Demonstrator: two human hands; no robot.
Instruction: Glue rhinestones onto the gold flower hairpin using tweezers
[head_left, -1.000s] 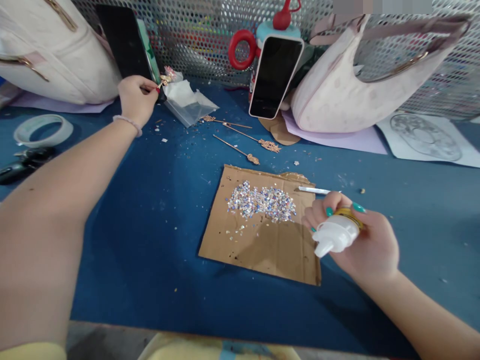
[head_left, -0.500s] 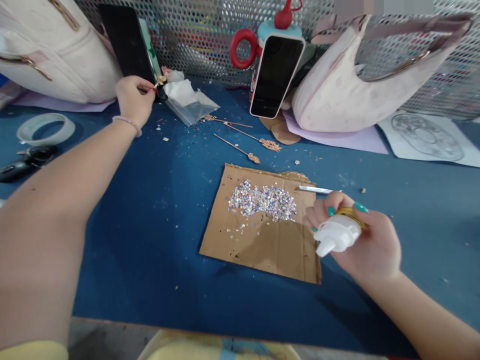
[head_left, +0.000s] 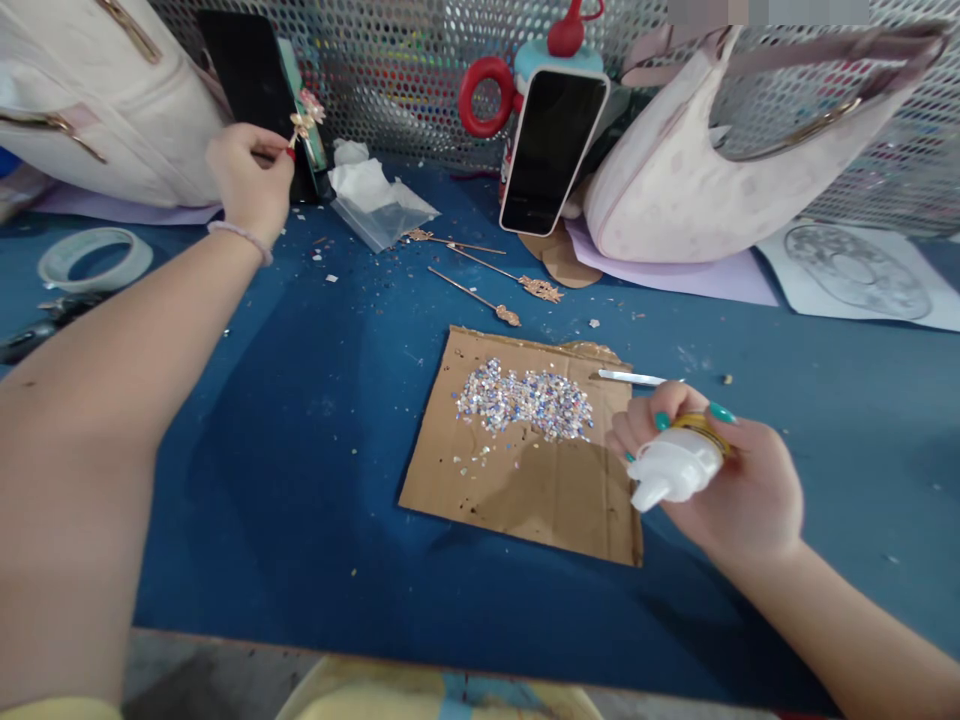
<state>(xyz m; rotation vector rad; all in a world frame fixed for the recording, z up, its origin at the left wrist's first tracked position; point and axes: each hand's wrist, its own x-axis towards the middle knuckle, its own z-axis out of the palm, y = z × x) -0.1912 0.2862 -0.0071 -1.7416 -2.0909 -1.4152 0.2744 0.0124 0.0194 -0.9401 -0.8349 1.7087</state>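
My left hand (head_left: 251, 180) is raised at the back left, pinching a gold ornament with a pink flower (head_left: 304, 122) between thumb and fingers. Its lower end is hidden by the fingers. At the right, my right hand (head_left: 750, 490) is wrapped around a glue bottle (head_left: 679, 465) with a white nozzle and a yellow band, tilted so the nozzle points down and left. Beside that hand lies a piece of cardboard (head_left: 442, 480) bearing a heap of small shiny chips (head_left: 551, 405). Copper-coloured hairpins (head_left: 540, 289) rest behind the cardboard.
A dark phone (head_left: 251, 85) leans at the back left, near white bags (head_left: 150, 130). Another phone (head_left: 555, 150) stands against a cup (head_left: 559, 58). A tape roll (head_left: 139, 262), a plastic bag (head_left: 386, 215), a thin white stick (head_left: 630, 378) and a handbag (head_left: 675, 200) lie around.
My left hand has lifted the flower ornament up and to the left, away from the crumpled white packet and plastic bag. My right hand with the glue bottle has barely moved.
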